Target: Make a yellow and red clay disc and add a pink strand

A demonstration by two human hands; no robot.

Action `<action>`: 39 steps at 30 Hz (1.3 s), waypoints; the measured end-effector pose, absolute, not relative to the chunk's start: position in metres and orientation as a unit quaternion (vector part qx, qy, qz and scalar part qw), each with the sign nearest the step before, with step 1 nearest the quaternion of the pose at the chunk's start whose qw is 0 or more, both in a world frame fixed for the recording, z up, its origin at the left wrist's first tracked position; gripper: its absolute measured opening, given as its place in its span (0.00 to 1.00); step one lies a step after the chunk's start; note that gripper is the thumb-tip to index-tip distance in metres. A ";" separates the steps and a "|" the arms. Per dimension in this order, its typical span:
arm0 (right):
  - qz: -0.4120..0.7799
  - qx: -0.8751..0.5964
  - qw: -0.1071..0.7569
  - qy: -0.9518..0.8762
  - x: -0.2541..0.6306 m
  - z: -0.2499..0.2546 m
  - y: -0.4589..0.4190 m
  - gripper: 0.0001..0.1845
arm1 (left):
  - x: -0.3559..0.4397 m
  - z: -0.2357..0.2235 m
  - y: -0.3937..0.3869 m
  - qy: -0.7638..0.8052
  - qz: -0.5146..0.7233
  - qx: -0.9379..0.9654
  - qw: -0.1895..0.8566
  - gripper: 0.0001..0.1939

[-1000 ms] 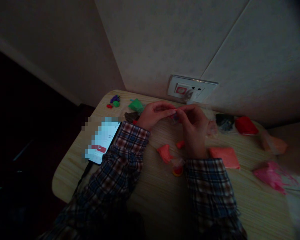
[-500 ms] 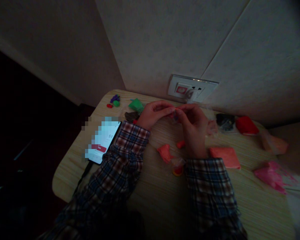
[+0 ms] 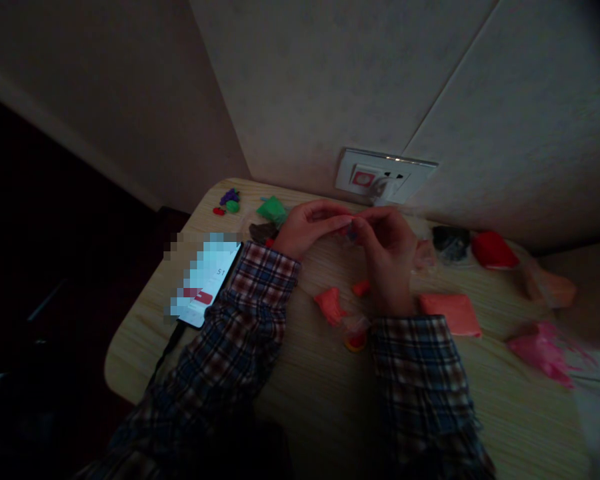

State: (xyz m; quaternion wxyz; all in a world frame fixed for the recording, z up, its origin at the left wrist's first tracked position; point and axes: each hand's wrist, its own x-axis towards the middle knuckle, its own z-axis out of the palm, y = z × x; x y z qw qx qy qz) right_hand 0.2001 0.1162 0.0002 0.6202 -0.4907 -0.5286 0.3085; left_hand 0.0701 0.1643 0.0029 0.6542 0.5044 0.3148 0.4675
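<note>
Above the back part of the table, my left hand (image 3: 310, 230) and my right hand (image 3: 387, 250) meet at the fingertips. Both are closed in a pinch on a small piece of orange modelling clay, mostly covered by the fingers. Something small, reddish and blue (image 3: 349, 232) shows just beneath the fingertips; its kind is unclear. Below my right wrist lie an orange lump of clay (image 3: 361, 288), a crumpled orange clay packet (image 3: 329, 305) and a clear wrapper with a red and yellow round piece (image 3: 355, 341). A flat orange clay block (image 3: 451, 315) rests right of that wrist.
Small purple grapes (image 3: 229, 197), a green piece (image 3: 233, 207) and a red piece (image 3: 219, 211) sit at the back left. A green packet (image 3: 273, 209) and a cabled phone (image 3: 207, 283) flank my left arm. Black (image 3: 451, 243), red (image 3: 494, 250) and pink packets (image 3: 543, 350) lie right.
The hands stay in nearly the same place, with only slight finger movement. The orange bit that showed between the fingertips is now more hidden.
</note>
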 end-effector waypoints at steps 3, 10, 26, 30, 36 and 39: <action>0.301 -0.493 0.624 -0.526 0.200 0.001 0.116 0.04 | 0.070 0.002 0.164 0.302 0.467 0.513 0.654 0.13; 0.301 -0.507 0.613 -0.526 0.201 0.001 0.115 0.07 | 0.069 0.002 0.164 0.320 0.460 0.535 0.632 0.12; 0.301 -0.503 0.617 -0.525 0.201 0.000 0.115 0.05 | 0.070 0.003 0.163 0.332 0.467 0.512 0.640 0.11; 0.303 -0.507 0.614 -0.524 0.201 -0.002 0.116 0.05 | 0.069 0.002 0.164 0.315 0.483 0.518 0.632 0.10; 0.307 -0.504 0.614 -0.525 0.201 0.000 0.115 0.04 | 0.068 0.000 0.165 0.327 0.473 0.525 0.627 0.09; 0.307 -0.502 0.616 -0.524 0.200 0.002 0.114 0.03 | 0.068 0.000 0.166 0.323 0.478 0.518 0.632 0.10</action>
